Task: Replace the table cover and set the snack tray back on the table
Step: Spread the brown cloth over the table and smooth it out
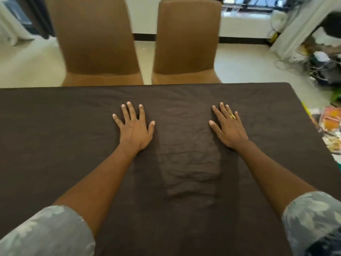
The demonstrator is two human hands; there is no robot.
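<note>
Brown cloth, the cover [55, 145], lies over the whole table with some wrinkles in the middle. The left hand [133, 126] and the right hand [229, 126] rest flat on it, palms down, fingers spread, holding nothing. Two tan chairs [96, 43] stand at the far side. Bright snack packs [330, 121] sit past the right edge; I cannot tell if they lie on a tray.

We see a rectangular table wholly draped in a dark brown, lightly wrinkled cloth table cover [73, 145], creased most in a band down its middle. Our left hand [135, 129] and right hand [229, 129] lie flat on the cloth, palms down, fingers spread, well apart on either side of that creased band.
</note>
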